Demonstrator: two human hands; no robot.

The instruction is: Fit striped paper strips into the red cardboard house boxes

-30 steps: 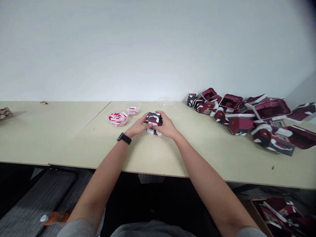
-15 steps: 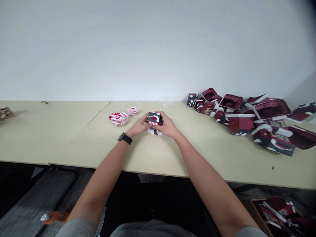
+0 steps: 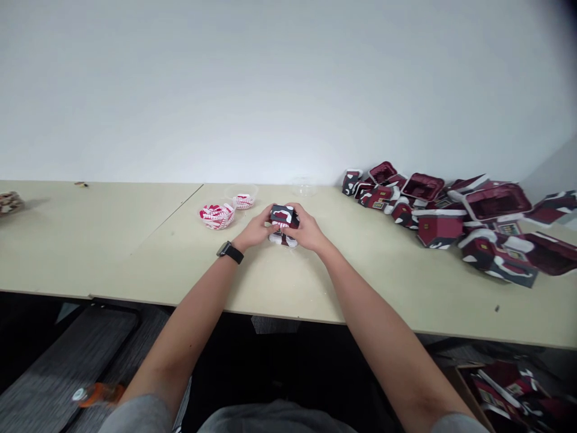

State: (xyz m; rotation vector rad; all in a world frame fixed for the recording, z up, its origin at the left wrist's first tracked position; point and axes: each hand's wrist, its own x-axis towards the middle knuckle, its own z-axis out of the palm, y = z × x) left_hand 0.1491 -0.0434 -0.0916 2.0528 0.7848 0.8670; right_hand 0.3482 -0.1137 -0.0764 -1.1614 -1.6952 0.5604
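Observation:
Between my two hands stands a small model house (image 3: pixel 282 214) with a dark roof, dark red walls and white snow-like trim, at the middle of the table. My left hand (image 3: pixel 259 230) grips its left side, thumb at the front. On the other side my right hand (image 3: pixel 307 230) is closed round it, its thumb also on the front. Red-and-white striped pieces show on the front near my thumbs; their exact shape is too small to tell. Left of my hands a clear bowl (image 3: pixel 217 216) holds more such striped pieces, and a second clear bowl (image 3: pixel 244 198) behind it holds some too.
A heap of similar dark red houses (image 3: pixel 439 227) covers the table's right side. A clear container (image 3: pixel 303 187) stands by the wall. Below right is a box (image 3: pixel 469 397) of more houses; an orange bottle (image 3: pixel 99 394) lies at lower left. A brown object (image 3: pixel 9 203) sits at far left.
Almost nothing differs. Both hands stay on the house in the same place, and the view has shifted very slightly.

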